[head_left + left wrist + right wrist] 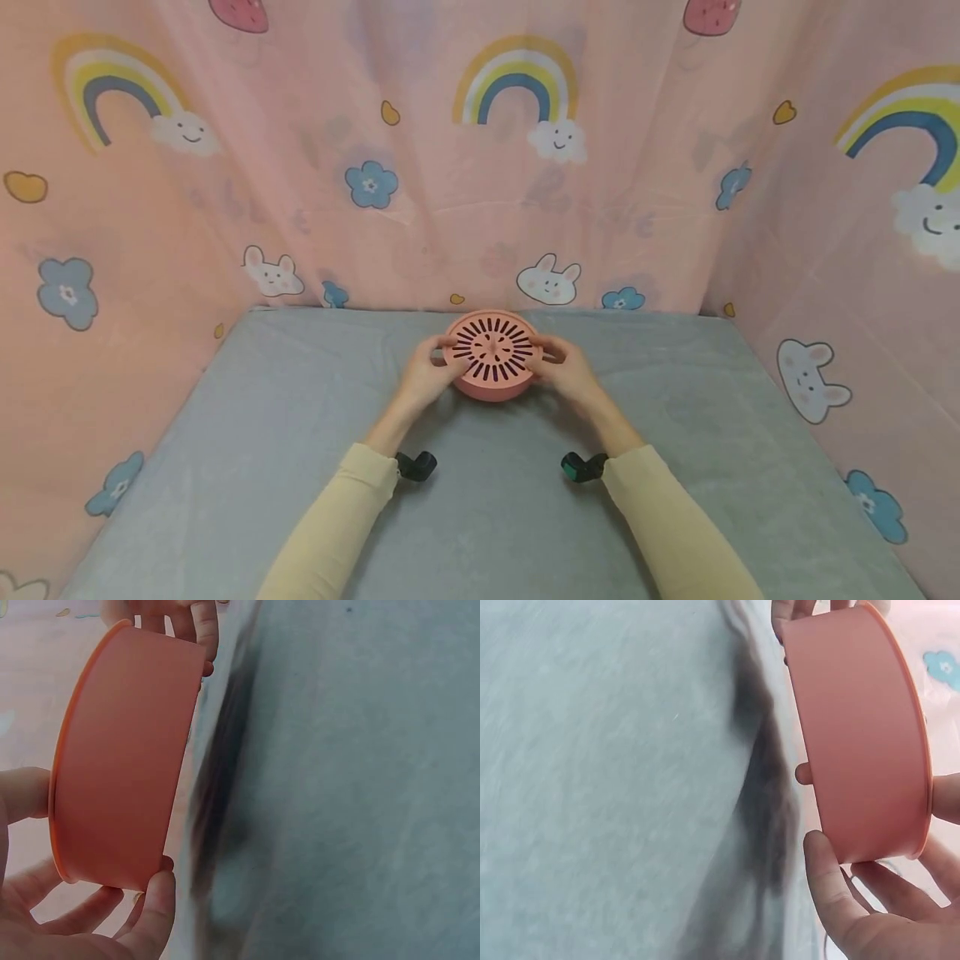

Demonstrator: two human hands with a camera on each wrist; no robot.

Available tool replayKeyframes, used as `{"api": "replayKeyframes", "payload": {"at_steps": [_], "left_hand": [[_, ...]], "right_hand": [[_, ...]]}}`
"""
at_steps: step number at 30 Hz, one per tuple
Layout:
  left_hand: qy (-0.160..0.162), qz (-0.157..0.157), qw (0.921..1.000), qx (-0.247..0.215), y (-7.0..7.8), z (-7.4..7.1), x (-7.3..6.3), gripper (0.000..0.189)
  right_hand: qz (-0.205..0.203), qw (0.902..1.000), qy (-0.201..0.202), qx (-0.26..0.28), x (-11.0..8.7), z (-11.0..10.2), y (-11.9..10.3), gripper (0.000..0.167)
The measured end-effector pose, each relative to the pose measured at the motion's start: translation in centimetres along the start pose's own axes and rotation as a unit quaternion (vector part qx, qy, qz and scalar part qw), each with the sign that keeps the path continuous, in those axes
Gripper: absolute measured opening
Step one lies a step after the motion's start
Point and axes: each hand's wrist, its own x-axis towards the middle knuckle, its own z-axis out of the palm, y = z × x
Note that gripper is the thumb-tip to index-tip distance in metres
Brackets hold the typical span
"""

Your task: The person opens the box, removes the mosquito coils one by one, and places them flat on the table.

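Observation:
A round pink box (493,390) with a slotted lid (492,348) is held between two hands near the far edge of the table. Dark slots fan out around the lid, with seed-shaped holes nearer its middle. My left hand (427,371) grips the left side, thumb on the lid rim and fingertips reaching under the base in the left wrist view. On the opposite side, my right hand (567,373) grips it the same way. Small round feet (804,773) stick out below the box in the right wrist view, and a gap shows between base and cloth.
A grey-blue cloth (495,517) covers the table. Behind it and along both sides hangs a pink curtain (450,233) printed with rainbows, flowers and rabbits. Black wrist cameras (416,467) are strapped at both sleeve cuffs.

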Motion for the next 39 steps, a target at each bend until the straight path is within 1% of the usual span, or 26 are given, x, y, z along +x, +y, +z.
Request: {"api": "replayKeyframes", "payload": {"at_steps": [6,9,15,18,21,25,28,31,33,39], "left_hand": [[-0.015,0.004,0.9999,0.006,-0.9,0.6,0.1,0.046],[-0.019,0.009,0.9997,0.011,-1.3,0.9,0.1,0.045],[-0.024,0.010,0.9996,0.011,-1.3,1.0,-0.2,0.046],[-0.027,0.003,0.9996,0.009,-1.2,1.0,-0.2,0.047],[-0.031,-0.001,0.9995,0.011,-1.1,0.8,-0.2,0.048],[-0.038,-0.003,0.9991,0.018,-1.1,0.7,-0.1,0.047],[-0.039,-0.010,0.9989,0.022,-1.2,0.7,0.0,0.046],[-0.039,-0.013,0.9988,0.025,-1.2,0.7,0.0,0.047],[-0.039,-0.013,0.9988,0.025,-1.2,0.7,0.0,0.047],[-0.037,-0.007,0.9988,0.031,-1.3,0.7,-0.1,0.046]], "right_hand": [[0.020,0.9998,-0.007,0.006,0.1,-0.5,0.7,0.055],[0.026,0.9994,-0.017,0.011,0.1,-0.6,1.0,0.055],[0.039,0.9988,-0.028,0.011,0.1,-0.7,1.4,0.055],[0.036,0.9987,-0.029,-0.023,0.2,-0.8,1.3,0.054],[0.030,0.9954,-0.026,-0.088,0.2,-1.0,0.7,0.054],[0.024,0.9838,-0.019,-0.177,0.1,-1.3,-0.6,0.055],[0.022,0.9745,-0.003,-0.223,0.2,-1.4,-1.4,0.054],[0.020,0.9694,0.020,-0.244,0.2,-1.4,-2.2,0.051],[0.011,0.9683,0.031,-0.248,0.2,-1.2,-2.6,0.050],[-0.019,0.9712,0.041,-0.234,0.2,0.0,-3.7,0.044]]}}
